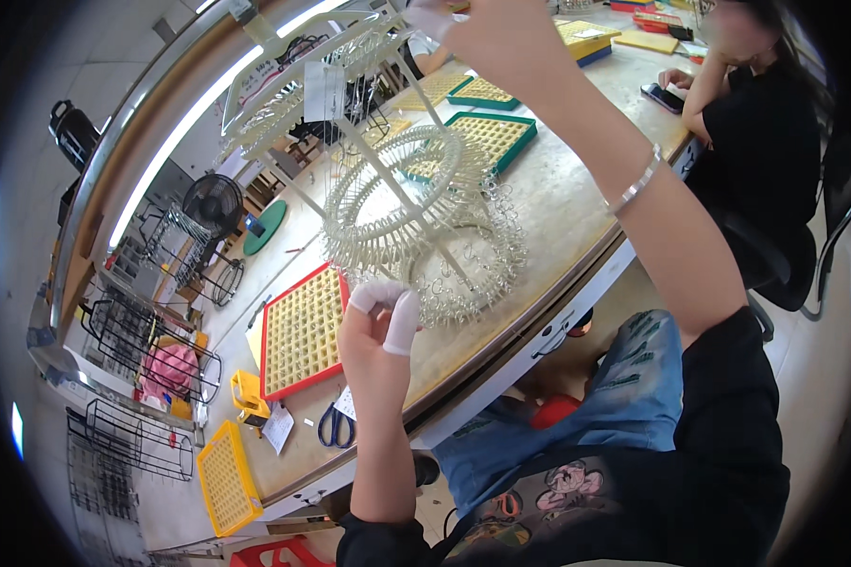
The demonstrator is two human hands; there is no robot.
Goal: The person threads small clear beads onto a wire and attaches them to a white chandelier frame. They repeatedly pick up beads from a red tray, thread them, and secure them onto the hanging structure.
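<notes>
My left hand (376, 326) is raised in front of a white rack (402, 189) of round, hooked tiers. White finger cots cover its thumb and index finger, whose tips come together in a pinch; whatever is between them, if anything, is too small to make out. Many small shiny pieces (487, 274) hang around the lower tier. My right hand (487, 36) reaches up at the top edge, beside the rack's upper part. One of its fingers also wears a white cot; its fingertips are partly cut off by the picture's edge.
A red-rimmed slotted tray (303, 331) lies left of the rack, a green-rimmed one (492, 142) behind it. Nearer are dark-handled scissors (336, 425), a yellow device (249, 392) and a yellow tray (227, 480). A person in black (761, 142) sits at the right.
</notes>
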